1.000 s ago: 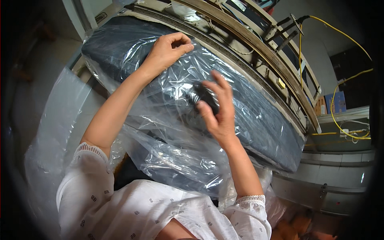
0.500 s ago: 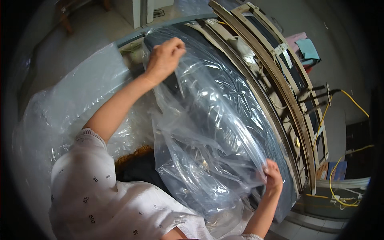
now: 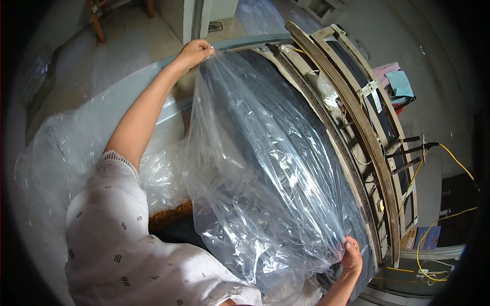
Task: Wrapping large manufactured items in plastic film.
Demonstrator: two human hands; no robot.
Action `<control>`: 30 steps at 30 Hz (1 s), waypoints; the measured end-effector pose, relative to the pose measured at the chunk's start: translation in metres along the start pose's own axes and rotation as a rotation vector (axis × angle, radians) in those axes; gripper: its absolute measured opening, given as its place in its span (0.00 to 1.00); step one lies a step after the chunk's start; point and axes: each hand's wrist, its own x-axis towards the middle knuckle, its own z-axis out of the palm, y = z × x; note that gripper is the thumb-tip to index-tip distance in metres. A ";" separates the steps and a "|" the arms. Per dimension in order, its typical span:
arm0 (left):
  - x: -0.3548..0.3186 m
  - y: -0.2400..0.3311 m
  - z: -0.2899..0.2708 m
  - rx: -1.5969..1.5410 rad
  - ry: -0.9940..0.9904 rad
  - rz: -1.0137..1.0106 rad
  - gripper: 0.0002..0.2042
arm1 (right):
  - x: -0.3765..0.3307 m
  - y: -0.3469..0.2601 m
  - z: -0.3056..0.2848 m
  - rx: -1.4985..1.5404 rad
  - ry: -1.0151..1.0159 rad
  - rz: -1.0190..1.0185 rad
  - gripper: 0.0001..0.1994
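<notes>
A clear plastic bag (image 3: 265, 168) lies stretched over a long dark cushion (image 3: 306, 153), which rests on its edge against a wooden frame (image 3: 357, 117). The bag covers most of the cushion's face and bunches into loose folds toward the lower end. The left hand (image 3: 194, 51) is at the far top corner, fingers curled shut and pinching the bag's edge there. The right hand (image 3: 351, 253) is at the near lower corner, fingers closed on the film where it wraps the cushion's edge.

The film looks thin and is pulled taut between the two grips, so a hard tug at either corner could tear it, most likely where it bends over the cushion's corner or catches the rough frame. The cushion stands on edge, so a sideways pull might tip it off the frame. Loose plastic sheeting (image 3: 66, 153) lies on the floor at the left, and yellow cable (image 3: 454, 163) runs beside the frame on the right; either could snag a foot.
</notes>
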 end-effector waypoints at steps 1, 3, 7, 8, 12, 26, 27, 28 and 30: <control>0.002 0.000 0.000 -0.039 -0.018 0.024 0.08 | 0.002 0.001 -0.001 0.000 0.000 -0.001 0.13; 0.004 -0.001 -0.003 -0.078 -0.037 0.049 0.07 | 0.004 0.002 -0.002 -0.009 -0.022 -0.005 0.13; 0.004 0.000 -0.009 -0.225 -0.045 0.065 0.07 | 0.005 -0.003 0.010 -0.041 0.029 -0.012 0.12; 0.001 0.004 -0.011 -0.309 -0.041 0.016 0.08 | 0.005 -0.004 0.014 -0.062 0.046 -0.017 0.12; -0.008 0.017 -0.023 -0.344 -0.138 -0.071 0.09 | 0.005 -0.002 0.019 -0.141 0.083 -0.085 0.10; 0.031 -0.002 0.020 -0.318 0.155 0.051 0.18 | -0.088 0.095 0.031 -0.832 -0.361 0.538 0.10; 0.046 -0.009 0.027 -0.300 0.174 -0.022 0.18 | -0.110 0.150 -0.007 -0.954 -0.358 0.500 0.12; 0.061 -0.023 0.037 -0.283 0.159 -0.041 0.19 | -0.126 0.169 -0.019 -1.169 -0.249 0.629 0.17; 0.130 -0.074 -0.010 0.023 0.193 0.267 0.21 | -0.138 0.208 -0.059 -1.415 -0.291 0.725 0.21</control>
